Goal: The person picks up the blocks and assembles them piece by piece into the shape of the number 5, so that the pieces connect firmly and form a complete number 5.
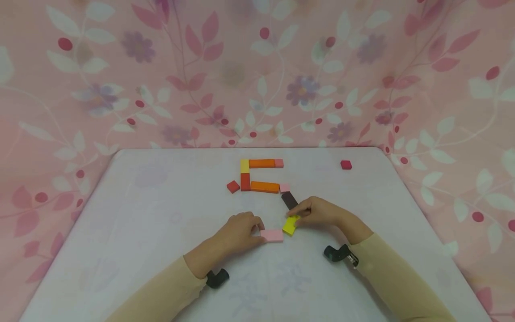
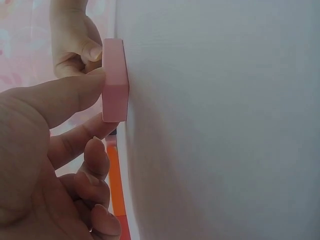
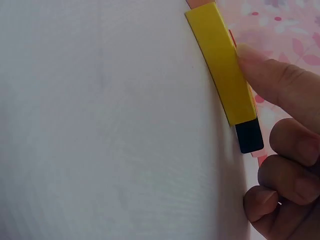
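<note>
My left hand [image 1: 241,230] pinches the left end of a pink block [image 1: 272,235] lying on the table; in the left wrist view thumb and forefinger meet that pink block [image 2: 115,82]. Just to its right, my right hand [image 1: 319,211] holds a yellow block [image 1: 290,225] between thumb and forefinger, its other fingers curled in. A black block [image 1: 289,201] slants up from the yellow one, partly covered by the right fingertips. Seen in the right wrist view, the thumb presses against the long side of the yellow block [image 3: 222,65], with the black block [image 3: 249,135] beyond one end.
Farther back, a pale yellow block [image 1: 244,166], a red block [image 1: 245,182], two orange blocks [image 1: 262,163] and small pink blocks [image 1: 284,188] form an angular outline. One small red block [image 1: 233,187] lies left of it, another crimson block [image 1: 346,165] at the table's [image 1: 161,250] back right.
</note>
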### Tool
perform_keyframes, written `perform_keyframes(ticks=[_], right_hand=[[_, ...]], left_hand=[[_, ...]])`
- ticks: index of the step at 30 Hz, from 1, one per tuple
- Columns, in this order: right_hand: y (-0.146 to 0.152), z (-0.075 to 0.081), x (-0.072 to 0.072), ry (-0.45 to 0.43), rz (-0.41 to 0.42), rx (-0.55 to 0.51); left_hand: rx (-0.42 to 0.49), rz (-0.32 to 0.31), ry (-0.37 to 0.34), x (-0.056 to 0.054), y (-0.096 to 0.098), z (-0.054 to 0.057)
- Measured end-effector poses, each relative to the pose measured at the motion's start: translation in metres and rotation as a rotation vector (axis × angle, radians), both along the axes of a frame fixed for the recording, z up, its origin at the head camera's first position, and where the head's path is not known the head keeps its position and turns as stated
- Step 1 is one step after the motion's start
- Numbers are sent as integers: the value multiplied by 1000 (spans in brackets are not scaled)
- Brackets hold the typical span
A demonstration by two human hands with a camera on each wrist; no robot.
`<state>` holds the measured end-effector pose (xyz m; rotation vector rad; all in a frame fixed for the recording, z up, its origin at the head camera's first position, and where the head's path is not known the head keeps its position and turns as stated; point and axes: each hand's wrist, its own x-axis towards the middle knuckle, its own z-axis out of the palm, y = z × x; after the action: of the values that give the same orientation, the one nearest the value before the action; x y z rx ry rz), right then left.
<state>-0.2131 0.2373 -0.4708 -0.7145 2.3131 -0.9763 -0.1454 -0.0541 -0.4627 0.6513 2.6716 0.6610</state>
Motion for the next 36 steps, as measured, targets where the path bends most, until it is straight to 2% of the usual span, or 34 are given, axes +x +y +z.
perform_keyframes(ticks=[26,36], right_hand=[[0,-5,1,57,4,-1],[0,-5,2,70,1,-19]], left_hand=[[1,-3,7,1,-1,0],[3,-7,13,-1,-1,-5]])
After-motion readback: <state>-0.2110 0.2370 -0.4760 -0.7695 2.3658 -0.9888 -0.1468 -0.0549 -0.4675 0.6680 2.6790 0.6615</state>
